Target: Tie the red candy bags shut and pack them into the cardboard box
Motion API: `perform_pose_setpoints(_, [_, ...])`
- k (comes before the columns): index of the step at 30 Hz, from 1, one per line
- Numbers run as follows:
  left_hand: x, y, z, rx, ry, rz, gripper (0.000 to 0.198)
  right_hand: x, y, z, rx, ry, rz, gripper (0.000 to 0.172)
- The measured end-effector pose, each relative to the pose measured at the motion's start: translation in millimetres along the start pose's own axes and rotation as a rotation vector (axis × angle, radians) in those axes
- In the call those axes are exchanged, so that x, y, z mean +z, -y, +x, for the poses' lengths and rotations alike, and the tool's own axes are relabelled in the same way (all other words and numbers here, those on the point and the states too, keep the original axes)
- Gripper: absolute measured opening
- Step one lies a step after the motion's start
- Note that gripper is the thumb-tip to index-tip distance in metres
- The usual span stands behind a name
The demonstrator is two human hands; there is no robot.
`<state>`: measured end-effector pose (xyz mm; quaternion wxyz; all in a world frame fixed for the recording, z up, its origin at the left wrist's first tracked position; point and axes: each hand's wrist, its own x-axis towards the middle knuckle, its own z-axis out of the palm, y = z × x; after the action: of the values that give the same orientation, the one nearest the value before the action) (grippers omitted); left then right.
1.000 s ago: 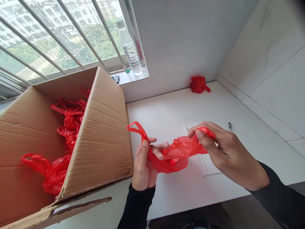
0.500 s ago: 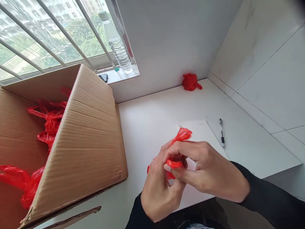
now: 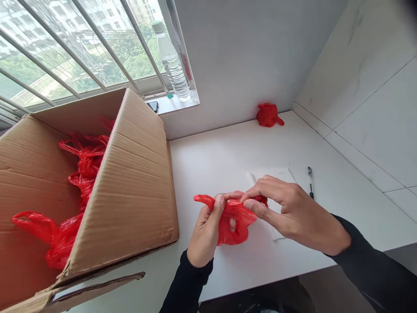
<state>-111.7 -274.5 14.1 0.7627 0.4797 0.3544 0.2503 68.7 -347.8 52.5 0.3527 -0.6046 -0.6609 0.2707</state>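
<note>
Both my hands hold one crumpled red plastic bag [image 3: 233,219] just above the white table [image 3: 228,161]. My left hand [image 3: 206,234] is closed round its left part, with a twisted end sticking out past the thumb. My right hand [image 3: 289,213] pinches the bag's top right between thumb and fingers. The bag is folded into a short bundle between the two hands. Both arms wear black sleeves.
A large open cardboard box [image 3: 130,182] holding several red bags [image 3: 81,165] stands at the left. A knotted red bag [image 3: 269,115] lies by the far wall. A sheet of paper [image 3: 276,174] and a pen [image 3: 310,181] lie near my right hand. A water bottle [image 3: 171,65] and a phone [image 3: 152,105] sit on the sill.
A second ago the bag was stretched out between my hands. They came together and bunched it; now they have parted slightly, with the bag folded short between them.
</note>
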Motion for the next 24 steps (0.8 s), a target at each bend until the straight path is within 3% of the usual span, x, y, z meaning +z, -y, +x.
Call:
perform_pose_setpoints(3, [-6.2,5,1,-0.006,0.035,-0.041,0.029,6,0,-5,0.055,0.090,0.094,0.020])
perform_pose_setpoints(7, [-12.8,5,0,0.039,0.152,0.109,0.017,17,-13,1,0.032,0.019,0.139,0.024])
perform_pose_setpoints(10, [-14.3,4,-3,0.102,0.171,0.161,0.014,27,-26,10,0.009,0.079,0.228,0.032])
perform_pose_setpoints(12, [-15.0,7,-5,0.198,0.126,0.275,0.009,32,-31,12,0.038,0.107,0.277,0.030])
perform_pose_setpoints(14, [-16.1,14,-5,0.397,0.028,0.528,0.007,38,-33,12,0.104,0.132,0.323,0.031])
perform_pose_setpoints(18, [-18.0,33,0,0.773,-0.181,0.888,0.027,48,-37,9,0.237,0.224,0.406,0.033])
perform_pose_setpoints(24, [-22.4,47,9,0.856,-0.276,0.920,0.028,54,-49,13,0.282,0.332,0.497,0.029])
